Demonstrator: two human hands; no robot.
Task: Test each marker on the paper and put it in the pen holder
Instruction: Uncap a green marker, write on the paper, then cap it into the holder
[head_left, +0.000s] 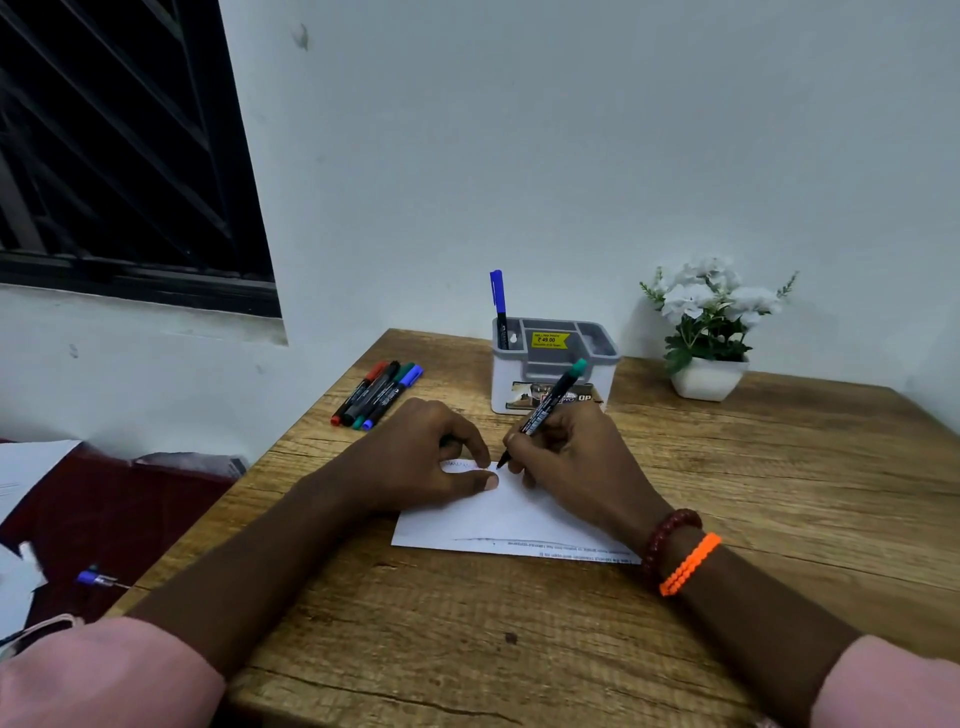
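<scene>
My right hand (566, 452) grips a black marker (550, 405) with a green end, its tip touching the white paper (498, 514) on the wooden table. My left hand (431, 457) rests on the paper's upper left part, fingers curled, thumb pressing it down; a scribble shows between the fingers. I cannot tell whether this hand holds a cap. The grey and white pen holder (553, 364) stands behind my hands with one blue-capped marker (497, 301) upright in its left slot. Several capped markers (376, 395), red, black, green and blue, lie side by side at the table's far left.
A small white pot of white flowers (709, 332) stands at the back right. The wall runs right behind the table (779, 493). Left of the table edge lie papers and a blue-tipped object (96, 578) on a dark red surface.
</scene>
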